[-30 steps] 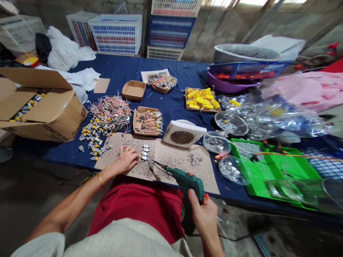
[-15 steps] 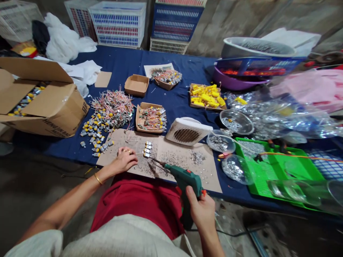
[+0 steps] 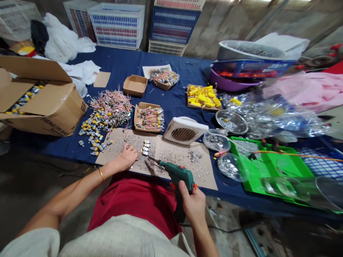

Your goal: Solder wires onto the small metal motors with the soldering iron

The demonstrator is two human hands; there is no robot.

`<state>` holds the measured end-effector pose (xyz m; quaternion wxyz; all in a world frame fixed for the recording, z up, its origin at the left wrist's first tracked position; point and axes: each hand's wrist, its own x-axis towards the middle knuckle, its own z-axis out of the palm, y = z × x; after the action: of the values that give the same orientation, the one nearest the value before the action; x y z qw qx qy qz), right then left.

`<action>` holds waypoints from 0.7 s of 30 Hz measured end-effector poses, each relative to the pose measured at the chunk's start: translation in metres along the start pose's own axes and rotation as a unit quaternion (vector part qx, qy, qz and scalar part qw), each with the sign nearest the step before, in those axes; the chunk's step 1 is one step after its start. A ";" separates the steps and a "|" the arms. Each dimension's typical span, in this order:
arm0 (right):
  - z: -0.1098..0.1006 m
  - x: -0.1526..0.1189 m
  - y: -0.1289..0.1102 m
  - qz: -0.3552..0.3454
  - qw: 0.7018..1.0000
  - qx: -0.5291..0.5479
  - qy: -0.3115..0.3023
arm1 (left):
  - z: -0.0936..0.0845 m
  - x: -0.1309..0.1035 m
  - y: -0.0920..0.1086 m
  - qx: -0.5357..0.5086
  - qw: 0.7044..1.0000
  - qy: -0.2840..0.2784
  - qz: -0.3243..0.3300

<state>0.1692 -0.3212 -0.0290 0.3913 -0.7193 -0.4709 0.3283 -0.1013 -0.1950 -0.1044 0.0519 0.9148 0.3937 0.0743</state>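
The right hand [image 3: 193, 205] has its fingers wrapped round the grip of a dark green, gun-shaped tool [image 3: 180, 174], its tip at a short column of small silver motors [image 3: 145, 147] on the flat brown cardboard [image 3: 184, 162]. The left hand [image 3: 128, 156] rests left of them, fingers curled and bunched; whether they pinch anything, I cannot tell. Bare navy cloth [image 3: 171, 107] lies beyond the white vent-like grille [image 3: 184, 132].

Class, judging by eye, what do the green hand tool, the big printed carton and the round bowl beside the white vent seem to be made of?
Green tool: probably hard plastic, satin, with a moulded-looking body.
Carton: matte brown cardboard, with folded flaps.
Bowl: likely polished metal, perhaps steel; its grey wall shines.
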 end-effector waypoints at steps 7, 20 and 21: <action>0.013 -0.002 -0.004 -0.017 1.000 -0.014 -0.006 | 0.010 -0.005 0.006 -0.134 0.984 0.077 -0.093; 0.017 0.008 -0.011 -0.183 0.979 -0.086 -0.006 | 0.012 0.010 0.018 -0.191 0.957 0.138 -0.170; 0.017 0.010 -0.012 -0.203 0.975 -0.093 -0.011 | 0.012 0.011 0.018 -0.190 0.957 0.135 -0.170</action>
<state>0.1533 -0.3048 -0.0274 0.3763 -0.6382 -0.6398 0.2045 -0.0791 -0.2000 -0.1128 0.1832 0.7891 0.5250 0.2610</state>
